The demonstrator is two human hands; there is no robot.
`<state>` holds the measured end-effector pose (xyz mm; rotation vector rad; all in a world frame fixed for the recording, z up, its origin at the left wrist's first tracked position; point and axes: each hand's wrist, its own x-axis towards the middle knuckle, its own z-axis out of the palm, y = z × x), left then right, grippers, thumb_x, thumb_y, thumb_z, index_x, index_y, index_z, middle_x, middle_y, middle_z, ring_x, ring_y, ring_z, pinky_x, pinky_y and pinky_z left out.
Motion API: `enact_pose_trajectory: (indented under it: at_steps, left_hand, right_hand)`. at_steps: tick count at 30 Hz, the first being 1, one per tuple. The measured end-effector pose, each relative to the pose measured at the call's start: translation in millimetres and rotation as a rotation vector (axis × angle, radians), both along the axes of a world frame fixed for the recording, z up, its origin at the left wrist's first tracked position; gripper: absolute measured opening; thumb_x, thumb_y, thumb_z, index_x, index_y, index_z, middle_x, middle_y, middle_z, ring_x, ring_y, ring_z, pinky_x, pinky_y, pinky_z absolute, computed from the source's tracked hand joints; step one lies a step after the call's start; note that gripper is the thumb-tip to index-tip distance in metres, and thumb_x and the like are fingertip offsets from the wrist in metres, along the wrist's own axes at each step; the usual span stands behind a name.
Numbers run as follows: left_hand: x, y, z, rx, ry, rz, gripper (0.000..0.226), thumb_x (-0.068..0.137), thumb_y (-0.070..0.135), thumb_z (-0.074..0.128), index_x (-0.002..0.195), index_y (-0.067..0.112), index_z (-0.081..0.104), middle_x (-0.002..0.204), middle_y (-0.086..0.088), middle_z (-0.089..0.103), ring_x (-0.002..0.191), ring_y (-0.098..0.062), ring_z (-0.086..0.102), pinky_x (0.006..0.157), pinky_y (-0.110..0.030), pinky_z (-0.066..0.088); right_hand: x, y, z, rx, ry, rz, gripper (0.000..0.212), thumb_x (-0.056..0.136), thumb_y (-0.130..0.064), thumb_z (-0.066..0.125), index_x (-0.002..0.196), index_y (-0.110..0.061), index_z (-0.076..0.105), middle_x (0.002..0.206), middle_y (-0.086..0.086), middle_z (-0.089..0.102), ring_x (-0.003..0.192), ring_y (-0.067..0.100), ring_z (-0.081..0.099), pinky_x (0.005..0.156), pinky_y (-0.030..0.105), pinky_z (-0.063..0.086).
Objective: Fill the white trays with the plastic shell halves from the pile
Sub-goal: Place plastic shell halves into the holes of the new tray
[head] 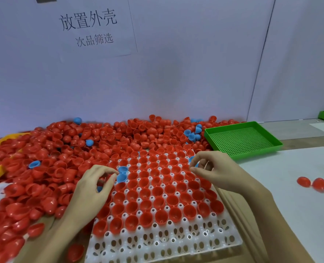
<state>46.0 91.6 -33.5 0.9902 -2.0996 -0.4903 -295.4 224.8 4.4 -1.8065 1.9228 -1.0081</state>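
Left hand (pixel 94 184) hovers at the left edge of the white tray (pixel 165 242), fingers loosely curled and nothing clearly held; a bit of blue peeks out beneath it. Right hand (pixel 212 168) is over the tray's far right corner, fingers bent and bunched together, and whether they pinch anything I cannot tell. The tray's cups are nearly all filled with red shell halves (pixel 158 190), open side up, with two blue shell halves (pixel 122 173) seated near its left edge; the nearest rows sit unfilled. The pile (pixel 62 149) of red halves, a few blue among them, spreads left of and behind the tray. A green perforated tray (pixel 243 141) lies beyond the tray's right corner, and two loose red halves (pixel 312 183) rest on the table well to its right.
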Motion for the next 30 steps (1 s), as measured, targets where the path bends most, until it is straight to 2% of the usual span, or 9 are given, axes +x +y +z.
enact_pose_trajectory:
  at_steps: [4,7,13,16,19,21,23,26,30]
  left_hand:
    - [0,-2,-4,-0.042,-0.111,-0.004,0.013,0.098,0.023,0.07,0.093,0.035,0.074,0.101,0.023,0.065,0.11,-0.005,0.056,0.094,-0.014,0.04]
    - [-2,-7,1,-0.074,-0.145,0.001,0.015,0.099,0.025,0.069,0.088,0.034,0.073,0.094,0.022,0.065,0.101,-0.006,0.058,0.089,-0.016,0.042]
    - [-38,-51,32,-0.094,-0.179,0.015,0.023,0.103,0.03,0.062,0.082,0.027,0.072,0.078,0.016,0.068,0.076,-0.004,0.061,0.072,-0.022,0.042]
    - [-75,-88,41,0.0,-0.275,-0.039,0.017,0.104,0.034,0.059,0.1,0.024,0.073,0.101,0.01,0.066,0.088,-0.002,0.058,0.083,-0.027,0.046]
    - [-107,-121,37,0.0,-0.472,-0.044,0.033,0.106,0.038,0.056,0.129,0.017,0.067,0.136,-0.003,0.056,0.128,-0.02,0.05,0.113,-0.039,0.041]
    - [-123,-137,33,-0.032,-0.569,-0.033,0.042,0.107,0.04,0.053,0.142,0.016,0.059,0.155,-0.01,0.042,0.144,-0.028,0.038,0.121,-0.044,0.034]
    - [-134,-148,29,-0.075,-0.605,-0.029,0.046,0.108,0.039,0.051,0.149,0.017,0.051,0.164,-0.012,0.031,0.149,-0.033,0.033,0.122,-0.047,0.033]
    - [-148,-158,24,-0.259,-0.65,-0.067,0.041,0.108,0.036,0.051,0.147,0.022,0.051,0.166,-0.009,0.03,0.149,-0.032,0.034,0.118,-0.049,0.037]
    - [-169,-162,19,-0.403,-0.836,-0.142,0.039,0.11,0.04,0.044,0.146,0.025,0.051,0.17,0.0,0.027,0.152,-0.025,0.03,0.116,-0.046,0.033]
  right_hand:
    - [14,-8,-8,0.035,0.176,-0.015,0.009,0.091,-0.035,0.078,0.085,-0.035,0.072,0.072,-0.013,0.068,0.068,0.002,0.061,0.06,0.019,0.045]
    - [23,-11,-9,0.023,0.216,-0.037,0.013,0.094,-0.033,0.076,0.083,-0.036,0.071,0.077,-0.014,0.071,0.084,-0.007,0.062,0.065,0.013,0.044]
    - [30,-10,-2,-0.025,0.202,-0.047,0.023,0.101,-0.033,0.068,0.081,-0.023,0.076,0.07,-0.013,0.069,0.074,-0.008,0.062,0.064,0.012,0.043]
    - [34,-7,2,-0.051,0.177,-0.037,0.019,0.1,-0.03,0.068,0.085,-0.022,0.076,0.061,-0.019,0.062,0.071,-0.01,0.059,0.064,0.01,0.042]
    - [36,-4,4,-0.052,0.205,-0.035,0.019,0.101,-0.032,0.067,0.088,-0.022,0.077,0.06,-0.024,0.061,0.075,-0.013,0.058,0.066,0.007,0.041]
    - [36,-3,5,-0.053,0.208,-0.03,0.02,0.101,-0.033,0.067,0.088,-0.022,0.076,0.066,-0.038,0.059,0.075,-0.014,0.058,0.066,0.006,0.04]
    - [36,-3,6,-0.061,0.201,-0.029,0.02,0.101,-0.033,0.066,0.088,-0.023,0.076,0.07,-0.044,0.058,0.076,-0.014,0.057,0.065,0.006,0.04]
    - [36,-3,5,-0.075,0.203,-0.038,0.019,0.101,-0.035,0.066,0.088,-0.026,0.075,0.064,-0.021,0.061,0.083,-0.013,0.057,0.07,0.006,0.041]
    - [38,-3,4,-0.069,0.211,-0.025,0.02,0.102,-0.037,0.064,0.084,-0.031,0.07,0.064,-0.02,0.057,0.083,-0.013,0.056,0.069,0.005,0.04]
